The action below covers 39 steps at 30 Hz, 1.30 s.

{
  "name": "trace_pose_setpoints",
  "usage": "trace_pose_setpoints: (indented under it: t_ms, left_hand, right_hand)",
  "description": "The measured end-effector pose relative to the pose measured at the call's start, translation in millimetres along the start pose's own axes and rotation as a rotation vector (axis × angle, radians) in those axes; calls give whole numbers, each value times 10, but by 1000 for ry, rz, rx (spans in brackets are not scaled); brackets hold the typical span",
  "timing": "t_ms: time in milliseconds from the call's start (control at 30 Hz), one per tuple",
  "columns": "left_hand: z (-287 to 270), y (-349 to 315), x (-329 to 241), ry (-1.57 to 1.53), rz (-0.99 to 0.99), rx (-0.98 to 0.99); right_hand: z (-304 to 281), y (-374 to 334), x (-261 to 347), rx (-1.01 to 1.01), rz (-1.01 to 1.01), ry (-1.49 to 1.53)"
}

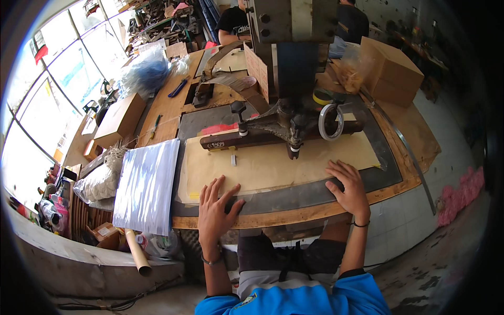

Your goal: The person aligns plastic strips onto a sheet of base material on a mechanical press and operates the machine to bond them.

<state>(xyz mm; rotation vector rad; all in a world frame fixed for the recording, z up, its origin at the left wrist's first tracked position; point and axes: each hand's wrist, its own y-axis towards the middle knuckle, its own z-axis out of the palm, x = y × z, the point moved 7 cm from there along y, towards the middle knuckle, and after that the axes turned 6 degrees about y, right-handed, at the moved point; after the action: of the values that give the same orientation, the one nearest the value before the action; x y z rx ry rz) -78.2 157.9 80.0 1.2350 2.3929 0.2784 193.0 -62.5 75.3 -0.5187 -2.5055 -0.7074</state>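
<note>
My left hand [215, 212] lies at the front left of the work surface, fingers spread, its tips at the near edge of a wide cream sheet [273, 170]. On the other side, my right hand [347, 190] rests with fingers stretched out over the sheet's near right part. Neither hand holds anything. Behind them stands a heavy press-like machine [296, 63]; its dark horizontal bar [226, 142] reaches across the sheet's far part. A silver ring-shaped handle [331, 122] sits at the machine's right. Under the sheet is a dark grey mat [262, 203].
Left of the mat lies a stack of clear plastic sheets [147, 184]. Farther back are a cardboard box [122, 121], a blue-handled cutter [178, 88] and yellow tape [321, 98]. A large carton [391, 71] stands at the back right. Two people [233, 23] are beyond the table.
</note>
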Motion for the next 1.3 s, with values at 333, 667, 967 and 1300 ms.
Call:
trace_pose_setpoints:
  t_ms: [333,667,967,1300]
  left_hand:
    - [79,3,-30,48,23,65]
    - [158,37,-98,56,64,178]
    - [172,52,-80,85,74,160]
    - [189,46,-106,48,78,142]
  right_hand:
    - [-42,-24,17,-27,-59,-12]
    - [-24,-98,-51,-34,-115,41]
    - [1,-116,-105,-30,-118,76]
    - [-8,-131,-117,-19,-103,96]
